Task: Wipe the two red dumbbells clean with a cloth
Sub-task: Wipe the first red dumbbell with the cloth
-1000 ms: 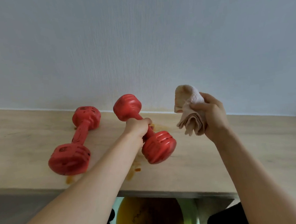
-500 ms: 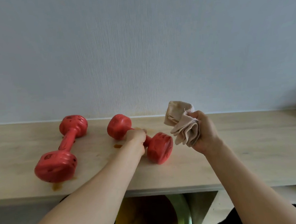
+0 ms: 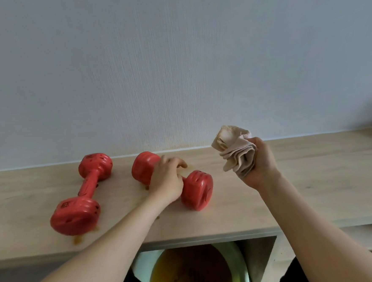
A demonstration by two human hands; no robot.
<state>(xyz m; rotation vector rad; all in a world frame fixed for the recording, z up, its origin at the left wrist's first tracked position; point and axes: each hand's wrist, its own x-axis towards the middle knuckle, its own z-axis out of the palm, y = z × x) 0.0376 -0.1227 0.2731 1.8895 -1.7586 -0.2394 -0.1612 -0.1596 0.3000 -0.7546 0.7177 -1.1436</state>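
A pale wooden shelf (image 3: 294, 199) runs below a grey wall (image 3: 175, 64). At 6 o'clock, the left hand (image 3: 167, 181) curls over the right dumbbell (image 3: 198, 192)'s handle, probably steadying it. At 3 o'clock the right hand (image 3: 261, 164) clutches the bunched cloth (image 3: 236, 155), raised for wiping. The left dumbbell (image 3: 83, 192) lies at 9 o'clock, amid brown stains (image 3: 77, 238).

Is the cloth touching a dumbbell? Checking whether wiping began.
No, the cloth is bunched in the right hand, raised apart from both dumbbells.

The left hand (image 3: 167, 181) has set the right dumbbell (image 3: 173, 181) down, its fingers (image 3: 177, 162) loosening.
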